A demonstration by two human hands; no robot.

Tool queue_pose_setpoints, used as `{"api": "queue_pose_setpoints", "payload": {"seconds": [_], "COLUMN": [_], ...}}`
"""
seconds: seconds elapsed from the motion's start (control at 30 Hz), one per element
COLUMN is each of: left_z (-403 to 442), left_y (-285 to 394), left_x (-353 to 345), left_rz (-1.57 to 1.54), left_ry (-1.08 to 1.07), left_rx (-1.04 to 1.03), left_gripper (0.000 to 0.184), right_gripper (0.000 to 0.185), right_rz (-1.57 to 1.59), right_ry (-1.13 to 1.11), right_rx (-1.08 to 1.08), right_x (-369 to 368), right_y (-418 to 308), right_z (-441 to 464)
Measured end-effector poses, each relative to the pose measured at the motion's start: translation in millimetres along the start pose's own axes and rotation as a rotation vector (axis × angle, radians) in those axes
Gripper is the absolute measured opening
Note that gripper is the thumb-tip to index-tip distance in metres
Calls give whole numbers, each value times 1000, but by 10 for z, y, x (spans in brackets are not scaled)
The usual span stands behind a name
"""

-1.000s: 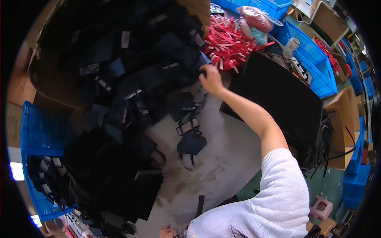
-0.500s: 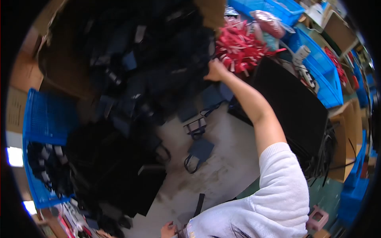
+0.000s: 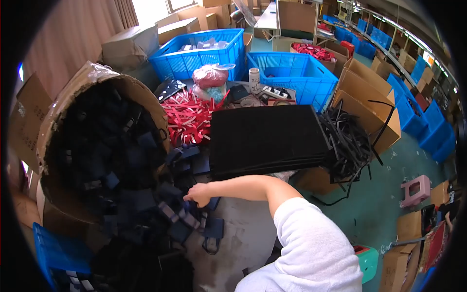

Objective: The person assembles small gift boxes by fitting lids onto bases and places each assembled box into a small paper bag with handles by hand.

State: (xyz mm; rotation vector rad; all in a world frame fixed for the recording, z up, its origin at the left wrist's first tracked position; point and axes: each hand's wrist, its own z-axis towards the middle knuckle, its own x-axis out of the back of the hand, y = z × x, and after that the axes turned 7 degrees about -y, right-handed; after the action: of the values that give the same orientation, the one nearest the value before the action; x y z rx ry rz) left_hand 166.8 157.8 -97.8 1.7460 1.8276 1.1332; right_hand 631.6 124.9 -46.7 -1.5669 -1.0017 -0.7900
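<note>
My right hand [image 3: 198, 194] reaches over a heap of small navy bags [image 3: 141, 199] at the mouth of a tipped cardboard box [image 3: 97, 73]. Its fingers are bent and closed on a small navy bag [image 3: 186, 214], which is smeared by motion. Just below it, another navy bag [image 3: 214, 228] with a loop handle lies on the pale tabletop [image 3: 233, 233]. Inside the box, more dark bags are piled up. My left hand is out of view.
A stack of black sheets [image 3: 267, 138] lies beyond my forearm, with black straps [image 3: 348, 136] to its right. Red and white ribbons [image 3: 187, 117] are heaped behind. Blue crates [image 3: 292, 73], a plastic bottle [image 3: 254, 80] and a pink stool [image 3: 416, 191] are around.
The view has swung up and round. My right hand has moved from the box's edge by the red ribbons to the navy bags, and its fingers have closed. My left hand has left the view.
</note>
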Motion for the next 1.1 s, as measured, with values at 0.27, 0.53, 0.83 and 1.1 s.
{"api": "queue_pose_setpoints", "payload": {"seconds": [0.27, 0.53, 0.83, 1.1], "left_z": [-557, -920, -1369, -1560], "left_y": [746, 1027, 216, -92], "left_x": [-485, -401, -280, -226], "left_rz": [-397, -1494, -783, 33], "left_ry": [51, -143, 583, 1213], "left_rx": [-242, -889, -692, -785], "left_gripper": [46, 79, 86, 108], "right_gripper": [53, 50, 45, 43], "right_rz": [436, 384, 550, 920], "right_ry": [415, 491, 410, -85], "right_rx": [-222, 874, 653, 191], "right_x": [171, -541, -522, -818], "right_y": [-1432, -2949, -3501, -4215], "right_z": [-571, -1029, -1002, -390]}}
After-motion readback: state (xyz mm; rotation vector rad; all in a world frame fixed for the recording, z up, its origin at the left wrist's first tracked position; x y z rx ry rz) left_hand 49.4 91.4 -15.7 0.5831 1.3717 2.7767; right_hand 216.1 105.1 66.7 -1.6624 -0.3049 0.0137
